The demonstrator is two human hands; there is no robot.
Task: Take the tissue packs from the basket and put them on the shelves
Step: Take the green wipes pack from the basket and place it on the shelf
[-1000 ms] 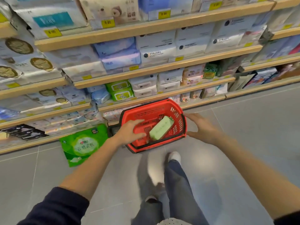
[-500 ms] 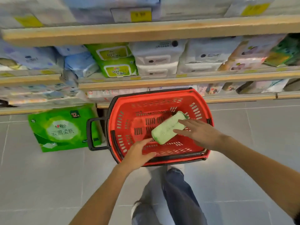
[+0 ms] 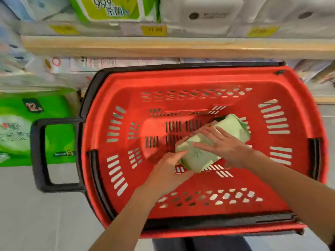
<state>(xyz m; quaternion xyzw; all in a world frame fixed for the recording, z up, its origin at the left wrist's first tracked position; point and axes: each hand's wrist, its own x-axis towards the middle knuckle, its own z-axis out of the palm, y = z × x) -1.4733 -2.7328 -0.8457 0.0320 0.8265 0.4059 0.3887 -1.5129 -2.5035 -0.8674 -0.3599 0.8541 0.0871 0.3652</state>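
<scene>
A pale green tissue pack [image 3: 233, 126] lies slanted on the bottom of the red basket [image 3: 181, 77], which stands on the floor against the shelves. My left hand [image 3: 168, 172] grips the pack's near end, thumb on top. My right hand [image 3: 224, 145] lies over the pack's middle with fingers spread; its thumb is hidden at the pack's near side. No other pack shows in the basket. A wooden shelf [image 3: 163, 47] runs just beyond the basket.
A black pull handle [image 3: 39, 154] sticks out from the basket's left side. A big bright green tissue bag [image 3: 18, 131] stands on the floor to the left. White packs [image 3: 203, 15] and a green-yellow pack [image 3: 112, 8] fill the shelf above, behind yellow price tags [image 3: 154, 29].
The view has dropped much closer to the basket. My left hand went from the basket's near rim to the pack's end, and my right hand slid further over the pack.
</scene>
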